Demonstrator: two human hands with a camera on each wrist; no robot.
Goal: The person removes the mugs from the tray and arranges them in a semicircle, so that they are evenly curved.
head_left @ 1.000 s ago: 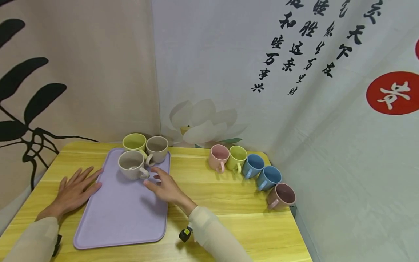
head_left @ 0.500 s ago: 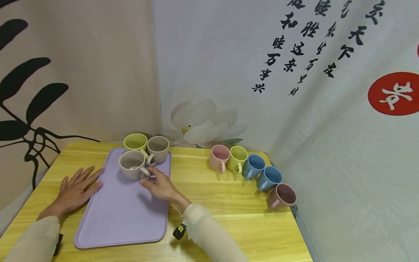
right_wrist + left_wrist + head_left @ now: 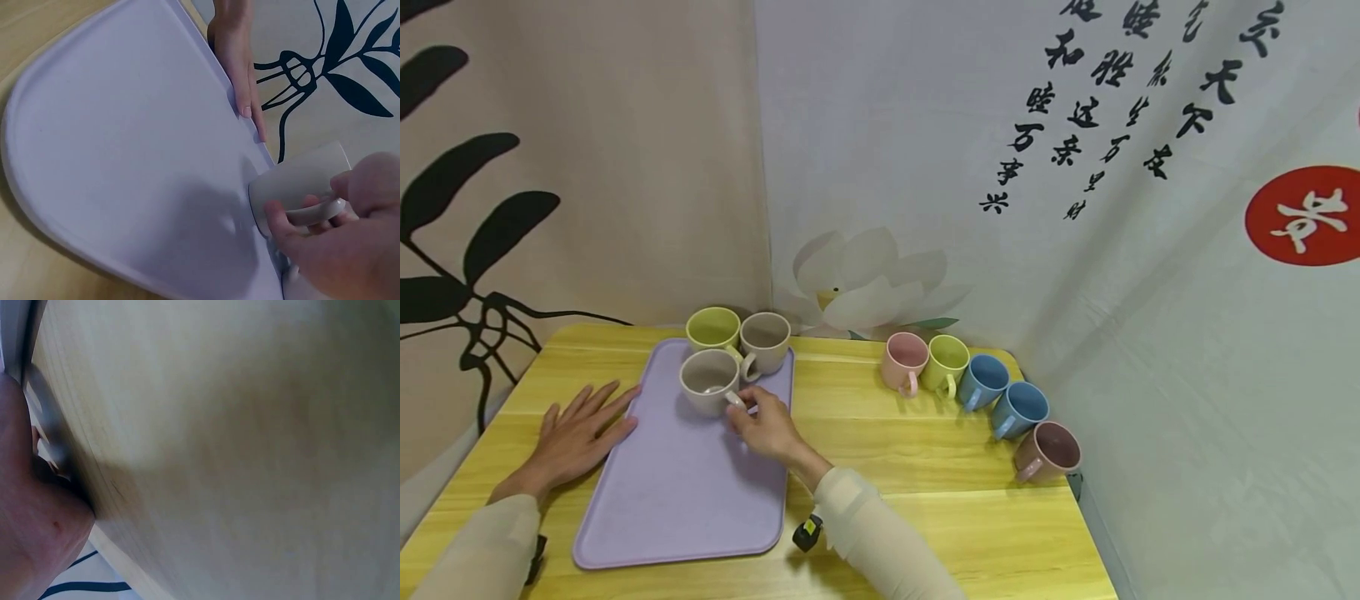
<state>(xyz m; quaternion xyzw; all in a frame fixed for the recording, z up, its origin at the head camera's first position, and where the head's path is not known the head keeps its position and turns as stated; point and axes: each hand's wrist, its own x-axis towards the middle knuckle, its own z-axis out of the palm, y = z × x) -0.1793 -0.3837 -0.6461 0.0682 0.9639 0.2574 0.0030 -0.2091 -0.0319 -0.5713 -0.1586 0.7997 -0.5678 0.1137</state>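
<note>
My right hand [image 3: 767,423] pinches the handle of a pale grey mug [image 3: 706,385] near the far end of a lilac tray [image 3: 681,500]. In the right wrist view, thumb and fingers close round the handle of that mug [image 3: 294,181]. Behind it stand a yellow-green mug [image 3: 711,327] and a taupe mug [image 3: 766,337], both at the tray's far edge. My left hand [image 3: 568,442] lies flat with fingers spread on the table, its fingertips at the tray's left rim. The left wrist view shows only part of the left hand [image 3: 37,531] and bare wood.
On the wooden table [image 3: 865,450], several mugs line the right back corner: a pink mug [image 3: 902,367], a lime mug [image 3: 943,367], two blue mugs [image 3: 1018,410] and a mauve mug [image 3: 1037,458]. A printed curtain [image 3: 880,167] hangs right behind the table.
My right hand has moved onto the pale grey mug's handle and now grips it. The mug has shifted slightly right and toward me, away from the mugs behind. The left hand has stayed put.
</note>
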